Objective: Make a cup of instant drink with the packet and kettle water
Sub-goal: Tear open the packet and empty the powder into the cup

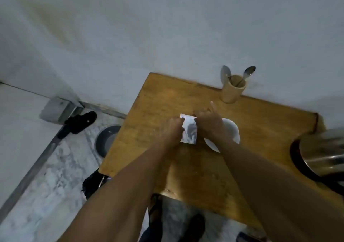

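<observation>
Head camera, looking down: a small silvery packet [189, 130] is held above the wooden desk [167, 100], and its dark print is too blurred for any brand or wording to be read. The packet's upper left corner is pinched by the left hand [172, 130], fingers closed on it. The upper right edge is gripped by the right hand [207, 123], with one finger stuck out straight toward the wall. Just beside the packet, to the right and partly hidden under the right hand and forearm, a white cup [230, 130] is seen on the desk. At the far right edge a shiny steel kettle [322, 154] is caught on its dark base, well apart from the hands. By the wall a tan holder [233, 91] is stood with two spoons [249, 72] in it. Down on the marbled floor [46, 176] a dark sandal [80, 122] and a round grey dish [107, 139] are spotted.
</observation>
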